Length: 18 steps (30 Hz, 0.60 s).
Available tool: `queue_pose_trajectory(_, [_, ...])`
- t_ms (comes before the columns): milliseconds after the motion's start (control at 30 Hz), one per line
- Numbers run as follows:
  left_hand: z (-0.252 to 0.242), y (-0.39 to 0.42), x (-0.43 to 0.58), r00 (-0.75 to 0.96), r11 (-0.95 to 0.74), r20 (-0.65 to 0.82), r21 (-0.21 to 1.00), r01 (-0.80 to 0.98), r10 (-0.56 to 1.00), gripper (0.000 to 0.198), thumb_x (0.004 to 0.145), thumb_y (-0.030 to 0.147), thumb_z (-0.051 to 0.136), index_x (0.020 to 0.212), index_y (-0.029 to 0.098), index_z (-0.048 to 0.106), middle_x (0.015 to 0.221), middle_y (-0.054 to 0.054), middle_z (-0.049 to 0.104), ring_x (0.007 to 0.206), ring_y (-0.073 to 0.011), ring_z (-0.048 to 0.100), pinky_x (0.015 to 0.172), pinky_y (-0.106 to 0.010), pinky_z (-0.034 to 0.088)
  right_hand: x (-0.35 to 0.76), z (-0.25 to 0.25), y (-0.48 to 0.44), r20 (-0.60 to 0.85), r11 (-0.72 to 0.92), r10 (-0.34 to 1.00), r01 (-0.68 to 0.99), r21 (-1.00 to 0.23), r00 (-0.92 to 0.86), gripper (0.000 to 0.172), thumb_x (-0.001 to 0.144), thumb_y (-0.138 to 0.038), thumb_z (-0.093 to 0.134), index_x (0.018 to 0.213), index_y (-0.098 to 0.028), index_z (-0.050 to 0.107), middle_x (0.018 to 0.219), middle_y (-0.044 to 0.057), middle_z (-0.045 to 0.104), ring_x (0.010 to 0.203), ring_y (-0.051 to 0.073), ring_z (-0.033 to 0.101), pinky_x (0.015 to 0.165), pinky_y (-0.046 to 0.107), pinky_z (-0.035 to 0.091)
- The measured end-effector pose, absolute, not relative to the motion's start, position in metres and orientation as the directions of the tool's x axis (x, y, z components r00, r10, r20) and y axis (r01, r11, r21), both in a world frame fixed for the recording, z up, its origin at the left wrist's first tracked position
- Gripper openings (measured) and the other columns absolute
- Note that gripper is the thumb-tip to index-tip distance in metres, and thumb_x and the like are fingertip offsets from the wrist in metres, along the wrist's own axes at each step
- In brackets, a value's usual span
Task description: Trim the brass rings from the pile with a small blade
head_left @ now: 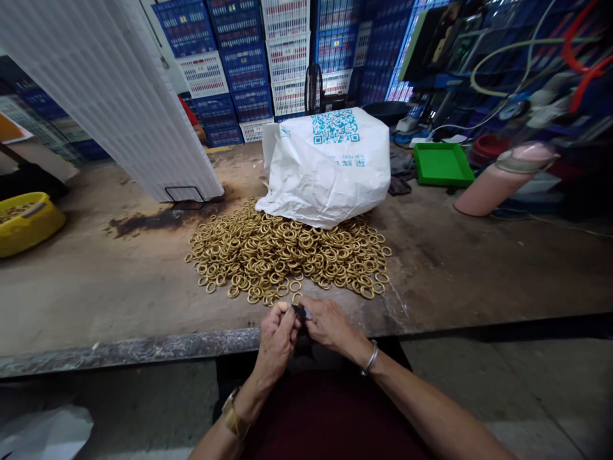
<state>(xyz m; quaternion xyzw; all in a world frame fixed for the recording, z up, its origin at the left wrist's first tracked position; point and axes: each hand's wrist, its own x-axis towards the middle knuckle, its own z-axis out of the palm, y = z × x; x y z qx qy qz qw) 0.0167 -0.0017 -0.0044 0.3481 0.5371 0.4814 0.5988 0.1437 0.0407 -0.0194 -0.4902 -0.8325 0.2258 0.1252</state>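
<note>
My left hand (276,340) is closed at the table's front edge, its thumb and fingers pinched together. What sits in that pinch is too small to make out. Beside it, my right hand (331,324) is closed around a small dark tool (301,312), whose kind I cannot tell. The tool's dark end touches or lies right by the left fingertips. Just beyond both hands spreads a heap of gold-coloured metal rings (287,252), a few of them lying loose near my fingers.
A white sack (335,179) rests against the heap's far side. Left stand a tall white corrugated panel (158,121) and a yellow basin (31,223). Right are a green tray (443,164) and a pink bottle (498,182). Stacked crates (244,64) line the back; a person's arm (197,128) shows behind the panel.
</note>
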Motion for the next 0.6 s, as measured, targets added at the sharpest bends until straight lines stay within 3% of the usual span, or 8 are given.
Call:
queue_pose_trajectory(100, [0.003,-0.009,0.015,0.013,0.316,-0.321,0.923,-0.22,0.947,0.029,0.077,0.045,0.052,0.069,0.017,0.047,0.048,0.007,0.04,0.036,-0.0033,0.028,0.035,-0.016,0.022,0.148,-0.019,0.047,-0.037,0.341,0.917,0.828,-0.444,-0.398,0.022,0.076,-0.016,0.04,0.09,-0.018,0.057,0.071,0.003,0.063,0.061,0.014,0.055,0.054,0.024,0.026])
queue_pose_trajectory(200, [0.009,-0.013,0.01,0.071,0.349,-0.349,0.861,-0.371,0.934,0.024,0.077,0.04,0.055,0.073,0.018,0.048,0.056,0.006,0.048,0.037,-0.003,0.031,0.035,-0.016,0.024,0.154,-0.02,0.057,-0.017,0.289,0.944,0.849,-0.442,-0.33,0.026,0.079,-0.017,0.039,0.098,-0.018,0.056,0.077,0.004,0.064,0.067,0.014,0.057,0.057,0.023,0.03])
queue_pose_trajectory(367, [0.007,-0.006,0.003,0.015,0.366,-0.444,0.72,-0.589,0.896,0.025,0.068,0.036,0.066,0.073,0.015,0.052,0.074,-0.002,0.061,0.05,-0.0058,0.048,0.04,-0.016,0.033,0.145,-0.018,0.062,-0.001,0.242,0.961,0.84,-0.486,-0.277,0.024,0.083,-0.033,0.043,0.098,-0.018,0.054,0.085,0.006,0.064,0.078,0.016,0.058,0.066,0.023,0.036])
queue_pose_trajectory(467, [0.0,-0.008,-0.007,-0.027,0.45,-0.578,0.664,-0.597,0.816,0.029,0.057,0.034,0.073,0.072,0.015,0.057,0.077,-0.005,0.066,0.058,-0.0104,0.056,0.048,-0.019,0.042,0.135,-0.013,0.054,0.02,0.302,0.945,0.846,-0.44,-0.327,0.026,0.08,-0.035,0.047,0.098,-0.018,0.052,0.096,0.007,0.062,0.084,0.018,0.058,0.068,0.026,0.04])
queue_pose_trajectory(600, [-0.037,0.007,-0.036,0.02,0.605,-0.71,0.584,-0.542,0.704,0.044,0.042,0.026,0.078,0.083,0.022,0.062,0.078,-0.004,0.07,0.068,-0.02,0.063,0.056,-0.029,0.051,0.13,-0.016,0.057,0.065,0.347,0.935,0.862,-0.37,-0.349,0.03,0.075,-0.038,0.048,0.096,-0.017,0.052,0.093,0.007,0.063,0.079,0.02,0.059,0.06,0.028,0.043])
